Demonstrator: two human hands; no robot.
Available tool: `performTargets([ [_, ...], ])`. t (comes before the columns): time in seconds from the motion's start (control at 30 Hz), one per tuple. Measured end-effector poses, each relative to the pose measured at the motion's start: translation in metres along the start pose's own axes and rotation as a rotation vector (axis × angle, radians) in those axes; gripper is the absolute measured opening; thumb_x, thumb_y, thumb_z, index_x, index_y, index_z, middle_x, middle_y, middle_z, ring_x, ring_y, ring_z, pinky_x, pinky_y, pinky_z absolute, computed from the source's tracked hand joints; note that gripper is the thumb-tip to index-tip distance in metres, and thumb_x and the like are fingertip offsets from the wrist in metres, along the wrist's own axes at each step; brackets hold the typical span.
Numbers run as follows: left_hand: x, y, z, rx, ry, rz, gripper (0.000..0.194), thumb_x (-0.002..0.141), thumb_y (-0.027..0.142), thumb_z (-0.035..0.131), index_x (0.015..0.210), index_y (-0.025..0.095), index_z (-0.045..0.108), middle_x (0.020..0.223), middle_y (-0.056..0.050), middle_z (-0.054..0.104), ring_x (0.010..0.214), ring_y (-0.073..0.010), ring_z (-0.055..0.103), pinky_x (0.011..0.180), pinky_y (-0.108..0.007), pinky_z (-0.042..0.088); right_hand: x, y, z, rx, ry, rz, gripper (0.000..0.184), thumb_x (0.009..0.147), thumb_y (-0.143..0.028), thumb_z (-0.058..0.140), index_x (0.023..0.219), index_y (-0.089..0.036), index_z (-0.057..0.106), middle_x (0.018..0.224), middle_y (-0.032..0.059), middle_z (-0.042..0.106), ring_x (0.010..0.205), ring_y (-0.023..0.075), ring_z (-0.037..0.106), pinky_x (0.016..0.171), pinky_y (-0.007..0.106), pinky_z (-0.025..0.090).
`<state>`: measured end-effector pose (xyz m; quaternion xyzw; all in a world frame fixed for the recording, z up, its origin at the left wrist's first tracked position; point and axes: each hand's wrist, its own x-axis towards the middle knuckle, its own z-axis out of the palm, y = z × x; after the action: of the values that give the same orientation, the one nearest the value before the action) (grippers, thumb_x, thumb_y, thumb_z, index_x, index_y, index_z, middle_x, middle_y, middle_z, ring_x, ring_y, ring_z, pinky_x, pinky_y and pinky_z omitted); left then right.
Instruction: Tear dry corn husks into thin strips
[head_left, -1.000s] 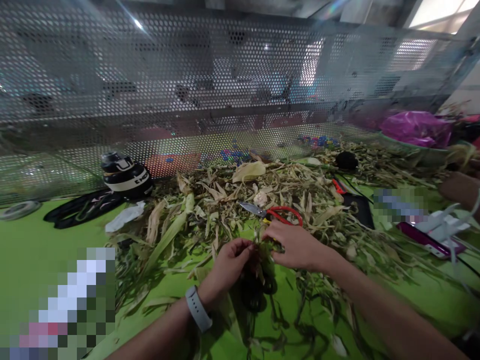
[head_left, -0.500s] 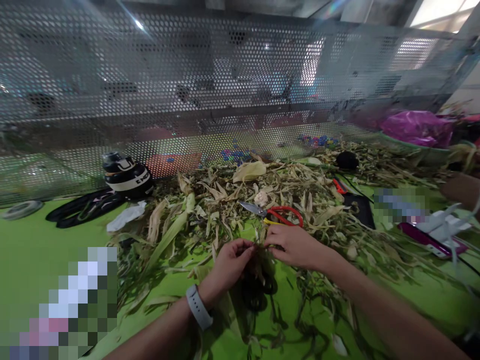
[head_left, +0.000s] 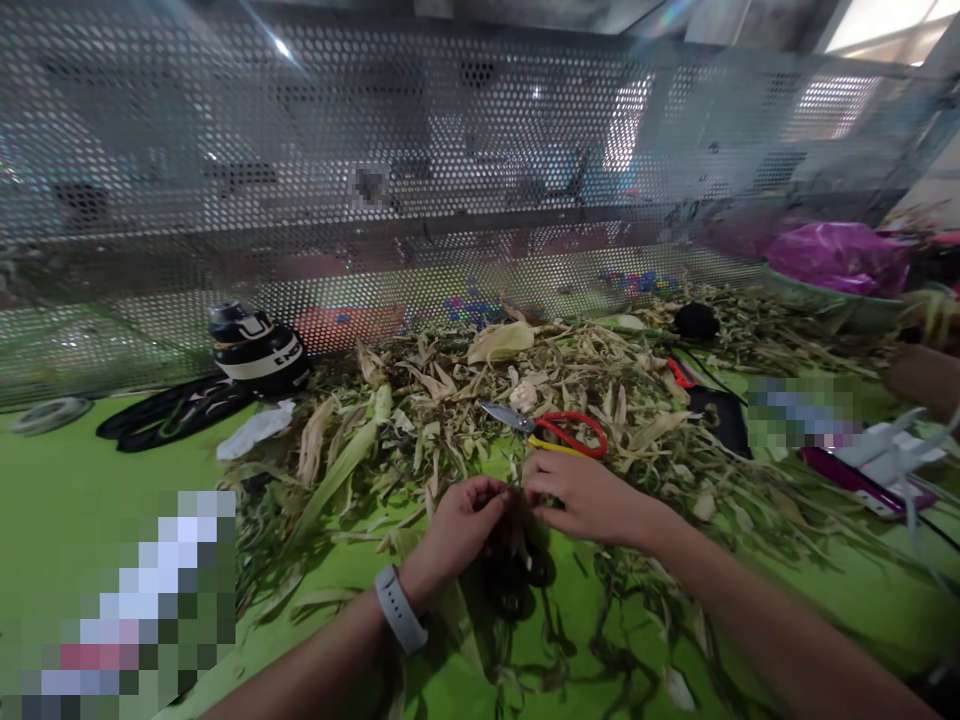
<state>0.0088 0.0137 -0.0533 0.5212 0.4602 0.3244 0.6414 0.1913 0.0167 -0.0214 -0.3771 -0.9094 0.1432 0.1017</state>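
Observation:
My left hand (head_left: 469, 522), with a pale watch strap (head_left: 401, 608) at the wrist, is closed in a pinch. A small dried husk strip (head_left: 520, 548) shows just under its fingertips. My right hand (head_left: 581, 497) is close beside it, fingers curled inward. Whatever lies between the right fingertips is too small and dark to make out. Just beyond the right hand, scissors (head_left: 517, 418) with one red and one yellow handle lie on the husks, blades pointing left. A black looped object (head_left: 510, 590), partly shadowed, lies on the green surface below my hands.
Dried corn husks (head_left: 442, 400) are heaped across the green surface (head_left: 150, 480). A black bottle (head_left: 259, 350) and a black strap (head_left: 169, 415) are at left. A perforated metal panel (head_left: 450, 150) stands behind. A purple bag (head_left: 836, 258) sits in a basin at right, near a magenta device (head_left: 862, 485).
My right hand's fingers drew in toward the left fingertips, then shifted slightly and curled. The left hand stays pinched in nearly the same place. The scissors have not moved.

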Motion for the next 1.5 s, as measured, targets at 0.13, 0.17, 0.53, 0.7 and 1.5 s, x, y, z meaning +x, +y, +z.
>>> performTargets([
  [0.13, 0.001, -0.001, 0.0, 0.0, -0.004, 0.004, 0.027, 0.067, 0.04, 0.061, 0.07, 0.013, 0.057, 0.053, 0.001, 0.056, 0.041, -0.0092, 0.049, 0.04, -0.02, 0.036, -0.002, -0.003, -0.009, 0.059, -0.03, 0.041, 0.006, 0.079, -0.019, 0.051, 0.08, -0.017, 0.057, 0.085, 0.0039, 0.057, 0.079, 0.0161, 0.053, 0.069, 0.025, 0.038],
  [0.17, 0.001, -0.001, 0.001, 0.0, 0.0, -0.001, 0.027, 0.067, 0.04, 0.062, 0.07, 0.014, 0.057, 0.053, 0.001, 0.056, 0.041, -0.0091, 0.049, 0.04, -0.02, 0.036, -0.002, -0.003, -0.01, 0.066, -0.047, 0.057, 0.007, 0.08, -0.02, 0.051, 0.081, -0.018, 0.057, 0.082, 0.0032, 0.058, 0.077, 0.016, 0.054, 0.067, 0.025, 0.037],
  [0.53, 0.0, 0.007, 0.0, 0.112, 0.066, 0.072, 0.022, 0.071, 0.035, 0.059, 0.073, 0.014, 0.061, 0.051, 0.002, 0.055, 0.042, -0.0101, 0.049, 0.042, -0.021, 0.038, -0.004, -0.002, -0.008, 0.02, -0.106, 0.084, 0.013, 0.082, -0.016, 0.048, 0.081, -0.017, 0.061, 0.08, 0.005, 0.061, 0.077, 0.0176, 0.056, 0.068, 0.026, 0.039],
  [0.7, 0.001, 0.002, -0.002, 0.162, 0.058, 0.082, 0.021, 0.073, 0.034, 0.056, 0.075, 0.014, 0.061, 0.051, 0.002, 0.054, 0.042, -0.0098, 0.047, 0.043, -0.021, 0.037, -0.005, -0.004, -0.009, -0.034, -0.113, 0.18, 0.012, 0.083, -0.023, 0.048, 0.079, -0.016, 0.056, 0.079, 0.0067, 0.06, 0.073, 0.0196, 0.055, 0.064, 0.028, 0.039],
  [1.5, -0.005, 0.005, -0.002, 0.452, 0.009, 0.249, 0.019, 0.077, 0.027, 0.049, 0.072, 0.014, 0.062, 0.059, 0.0, 0.057, 0.053, -0.0107, 0.048, 0.05, -0.02, 0.035, 0.001, -0.01, -0.005, 0.08, 0.128, 0.057, 0.016, 0.089, -0.026, 0.042, 0.087, -0.017, 0.055, 0.103, 0.0073, 0.053, 0.088, 0.0157, 0.052, 0.077, 0.027, 0.041],
])
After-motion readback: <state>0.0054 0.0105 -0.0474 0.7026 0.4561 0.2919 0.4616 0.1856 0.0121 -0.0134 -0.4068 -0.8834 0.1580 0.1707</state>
